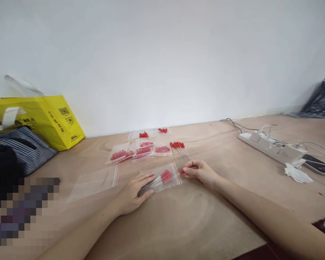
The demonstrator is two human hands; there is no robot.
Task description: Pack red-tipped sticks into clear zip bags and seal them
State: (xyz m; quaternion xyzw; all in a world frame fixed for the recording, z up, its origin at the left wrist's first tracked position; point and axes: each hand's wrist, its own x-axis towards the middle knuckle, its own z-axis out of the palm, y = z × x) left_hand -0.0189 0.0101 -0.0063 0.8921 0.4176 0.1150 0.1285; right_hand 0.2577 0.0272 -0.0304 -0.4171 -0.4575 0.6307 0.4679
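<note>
My left hand [137, 191] rests over the near end of a clear zip bag [158, 184], fingers on one side and thumb on the other, holding it. Inside that bag lie several droppers with red bulbs [166, 176]. At the bag's red-striped mouth, my right hand [199, 172] pinches a single dropper by its red bulb [182, 172]; its thin clear stem points into the bag. Just beyond my right hand, several loose droppers [180, 147] are fanned out on the table. To the left of my left hand lies a flat zip bag [94, 182].
Filled zip bags [142, 151] with red bulbs lie farther back, with more red-bulb pieces [143, 134] near the wall. A yellow bag [46, 117] and a striped cloth bag [34, 148] stand left. A power strip [271, 146], crumpled tissue [298, 173] and phone [319, 164] are right.
</note>
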